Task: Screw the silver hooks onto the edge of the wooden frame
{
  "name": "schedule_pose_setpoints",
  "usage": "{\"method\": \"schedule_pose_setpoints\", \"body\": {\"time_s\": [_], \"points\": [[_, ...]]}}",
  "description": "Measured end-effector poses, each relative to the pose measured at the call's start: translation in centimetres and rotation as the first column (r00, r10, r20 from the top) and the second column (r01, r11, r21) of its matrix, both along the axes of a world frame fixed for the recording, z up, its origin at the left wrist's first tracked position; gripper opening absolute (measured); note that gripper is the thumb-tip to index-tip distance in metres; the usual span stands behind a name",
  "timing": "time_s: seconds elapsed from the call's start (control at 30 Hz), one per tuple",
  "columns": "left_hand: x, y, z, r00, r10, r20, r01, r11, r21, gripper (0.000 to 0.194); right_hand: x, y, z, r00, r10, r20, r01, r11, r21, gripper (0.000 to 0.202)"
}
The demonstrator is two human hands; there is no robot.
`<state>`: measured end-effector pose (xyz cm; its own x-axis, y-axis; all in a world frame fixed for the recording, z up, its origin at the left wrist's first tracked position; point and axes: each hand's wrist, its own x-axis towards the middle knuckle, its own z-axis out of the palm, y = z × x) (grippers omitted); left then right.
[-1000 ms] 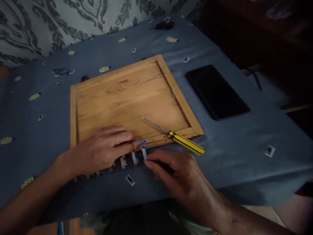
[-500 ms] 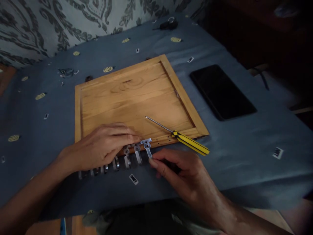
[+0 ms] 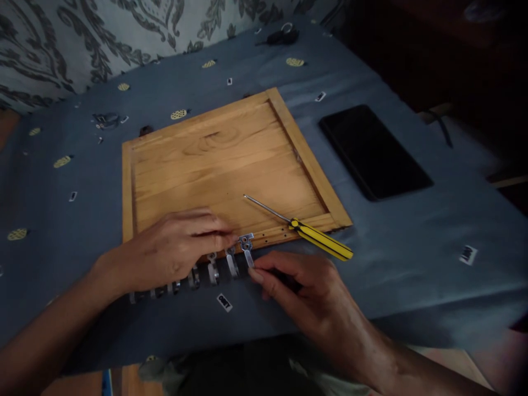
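A framed wooden panel [image 3: 214, 165] lies on the blue cloth, with several metal hooks [image 3: 213, 269] along its near edge. My right hand [image 3: 305, 291] pinches the curved lower end of the rightmost metal hook [image 3: 247, 252], whose flat T-shaped top rests on the panel's edge. My left hand [image 3: 177, 247] lies over the near rail; its thumb and index finger press together at the left side of that hook's top, and whether anything small is between them is hidden. Small holes show in the rail to the right. A yellow screwdriver [image 3: 324, 239] rests across the panel's near right part.
A black phone or tablet [image 3: 375, 151] lies right of the panel. Keys [image 3: 282, 36] are at the far edge of the cloth, and a small bundle of dark items [image 3: 106, 121] sits at the far left. A patterned fabric [image 3: 124, 33] rises behind.
My left fingertips have moved slightly right and closer to the top of the rightmost hook. My right hand keeps its pinch on it. The whole view has shifted a little.
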<state>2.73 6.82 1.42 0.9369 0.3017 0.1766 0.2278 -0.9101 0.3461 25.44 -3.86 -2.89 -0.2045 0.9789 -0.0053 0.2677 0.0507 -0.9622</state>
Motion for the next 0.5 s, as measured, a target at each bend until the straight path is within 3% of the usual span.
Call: {"method": "schedule_pose_setpoints", "body": {"time_s": [0.2, 0.5], "points": [[0.09, -0.43, 0.49, 0.994, -0.024, -0.108, 0.034, 0.996, 0.089, 0.034, -0.02, 0.14, 0.04, 1.000, 0.002, 0.028, -0.002, 1.000, -0.004, 0.022], [-0.12, -0.30, 0.30, 0.994, -0.033, -0.103, 0.043, 0.995, 0.088, 0.033, -0.19, -0.07, 0.02, 0.999, -0.033, 0.006, 0.033, 0.999, 0.001, 0.020]]}}
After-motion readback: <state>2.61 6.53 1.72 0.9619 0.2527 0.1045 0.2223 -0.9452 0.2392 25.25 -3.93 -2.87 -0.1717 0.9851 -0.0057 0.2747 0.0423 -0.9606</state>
